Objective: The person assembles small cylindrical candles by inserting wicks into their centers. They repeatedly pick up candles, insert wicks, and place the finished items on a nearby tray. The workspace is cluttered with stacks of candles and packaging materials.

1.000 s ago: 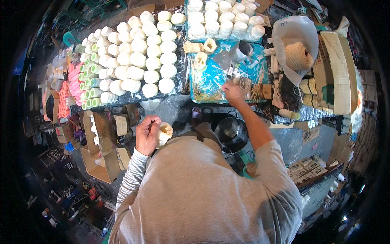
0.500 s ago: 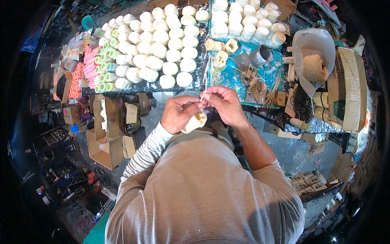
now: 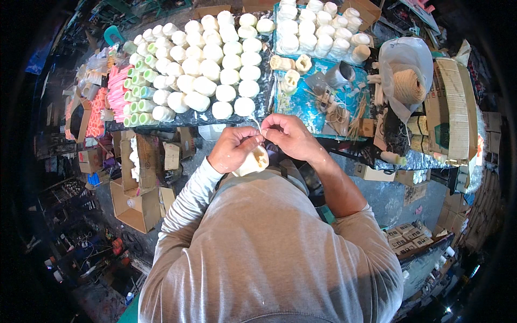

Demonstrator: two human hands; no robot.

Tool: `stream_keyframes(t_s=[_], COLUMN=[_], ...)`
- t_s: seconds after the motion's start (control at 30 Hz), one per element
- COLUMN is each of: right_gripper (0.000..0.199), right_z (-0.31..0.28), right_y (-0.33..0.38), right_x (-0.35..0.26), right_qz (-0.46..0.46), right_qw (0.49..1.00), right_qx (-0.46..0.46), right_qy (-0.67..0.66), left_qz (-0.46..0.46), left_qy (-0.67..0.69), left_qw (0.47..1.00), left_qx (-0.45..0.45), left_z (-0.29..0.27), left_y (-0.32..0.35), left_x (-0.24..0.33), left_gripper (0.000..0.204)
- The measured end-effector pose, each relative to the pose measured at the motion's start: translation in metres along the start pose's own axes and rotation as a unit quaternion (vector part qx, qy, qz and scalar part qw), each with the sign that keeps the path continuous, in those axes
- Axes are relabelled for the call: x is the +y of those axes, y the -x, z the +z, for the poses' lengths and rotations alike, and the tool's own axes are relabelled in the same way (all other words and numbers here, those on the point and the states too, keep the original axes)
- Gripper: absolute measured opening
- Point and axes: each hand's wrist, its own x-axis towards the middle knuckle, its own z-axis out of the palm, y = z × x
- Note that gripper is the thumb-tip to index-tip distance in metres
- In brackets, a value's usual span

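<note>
In front of my belly my left hand (image 3: 234, 148) is closed on a cream, hollow wax-like piece (image 3: 251, 163) whose jagged open end faces right. Its thumb and forefinger are pressed together above the piece. My right hand (image 3: 291, 135) pinches a thin white string (image 3: 257, 125) that sticks up between the two hands. The fingertips of both hands nearly meet there. How far the string runs down behind my fingers is hidden. On the table's blue part lie similar cream hollow pieces (image 3: 291, 79) with irregular openings.
Rows of round white candle-like pieces (image 3: 209, 69) fill the table ahead, with pale green cups (image 3: 141, 91) and pink sticks (image 3: 117, 81) at left. A clear bag with a spool of tan cord (image 3: 409, 86) stands right. Cardboard boxes (image 3: 133, 207) sit low on the left.
Both hands and the cream piece have shifted slightly left in the picture. More of the white string now shows above my fingertips. My left hand still holds the cream piece.
</note>
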Motion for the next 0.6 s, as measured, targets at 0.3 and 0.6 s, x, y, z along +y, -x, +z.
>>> stream_keyframes(t_s=[0.3,0.6], right_gripper=[0.013,0.008], right_z=[0.027,0.044], right_y=[-0.007,-0.010], right_x=[-0.003,-0.012], right_qz=[-0.057,-0.102], right_qw=[0.998,0.981], right_qx=[0.010,0.075], right_qy=[-0.001,0.149], left_qz=[0.017,0.048], left_qy=[-0.002,-0.101], left_qw=[1.000,0.991], left_qx=[0.021,0.068], left_z=[-0.020,-0.021], left_y=[0.012,0.020], left_x=[-0.006,-0.010], left_gripper=[0.019,0.014])
